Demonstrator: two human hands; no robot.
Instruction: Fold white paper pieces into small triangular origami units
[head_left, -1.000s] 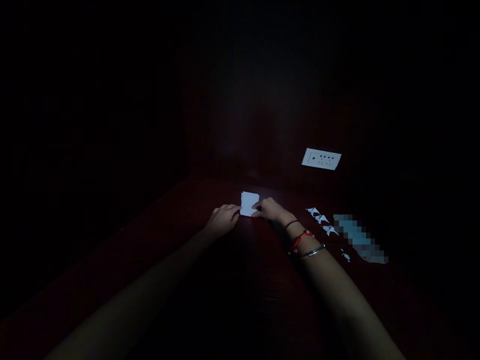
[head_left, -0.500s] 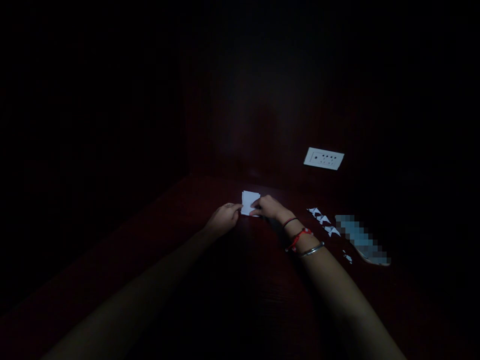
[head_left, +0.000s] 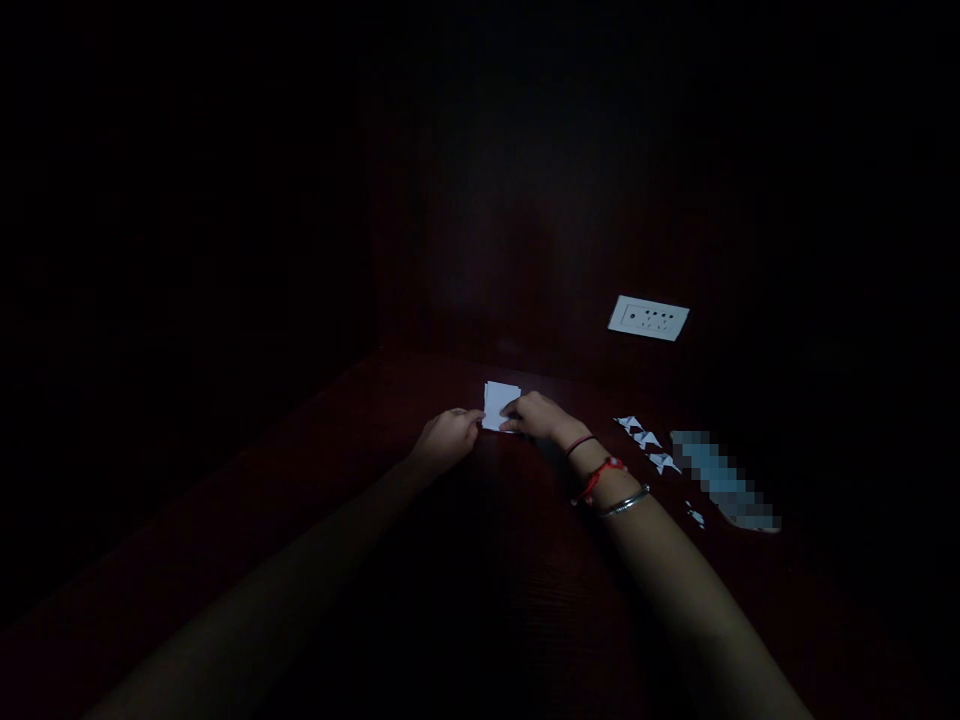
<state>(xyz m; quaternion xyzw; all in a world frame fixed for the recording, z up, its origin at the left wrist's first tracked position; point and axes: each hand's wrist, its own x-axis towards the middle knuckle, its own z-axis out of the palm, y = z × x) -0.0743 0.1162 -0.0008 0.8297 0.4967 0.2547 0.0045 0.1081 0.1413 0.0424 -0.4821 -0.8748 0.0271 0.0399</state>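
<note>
A small stack of white paper sheets (head_left: 501,401) lies on the dark red table, its edges slightly uneven. At its left near corner, my left hand (head_left: 448,438) grips the edge with thumb and index finger close together. My right hand (head_left: 541,414) lies at the right side of the stack, thumb and index finger on the paper and the other fingers curled beside it. Three folded white paper figures (head_left: 645,440) stand in a slanting row to the right of my right hand.
A phone-like flat object (head_left: 724,482), blurred out, lies at the right, with small white paper scraps (head_left: 696,516) beside it. A white wall socket (head_left: 649,318) sits on the dark panel behind. Most surroundings are very dark.
Almost nothing differs. Both hands stay at the stack of paper, with only a very slight shift of the left hand's fingers.
</note>
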